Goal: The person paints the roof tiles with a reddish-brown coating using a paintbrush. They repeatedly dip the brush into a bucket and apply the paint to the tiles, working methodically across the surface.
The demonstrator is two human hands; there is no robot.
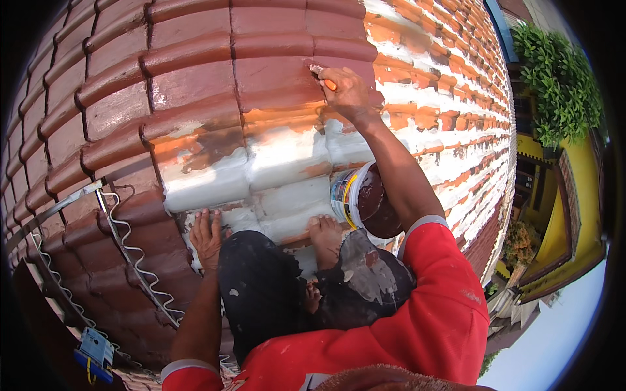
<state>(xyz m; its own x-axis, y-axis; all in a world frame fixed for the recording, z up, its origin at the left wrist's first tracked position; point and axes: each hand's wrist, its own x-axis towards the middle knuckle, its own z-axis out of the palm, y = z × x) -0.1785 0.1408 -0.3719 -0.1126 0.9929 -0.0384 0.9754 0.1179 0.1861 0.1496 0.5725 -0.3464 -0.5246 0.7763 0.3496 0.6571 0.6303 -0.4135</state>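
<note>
My right hand [345,90] grips a paintbrush [318,68] with an orange handle end; its bristles touch a roof tile [281,80] coated in dark red paint. Below that forearm a plastic paint bucket [347,195], holding dark red paint, stands on the roof near my bare foot [325,239]. Flat on the tiles beside my knee rests my left hand [208,237], fingers spread, holding nothing. Between both hands, tiles [288,151] show white coating and bare orange patches.
A metal frame with wavy wire [129,244] lies across the red tiles at left. At lower left is a blue and white container [95,349]. White and orange tiles [440,97] stretch right towards the roof edge, with a tree [557,83] and yellow building [584,195] beyond.
</note>
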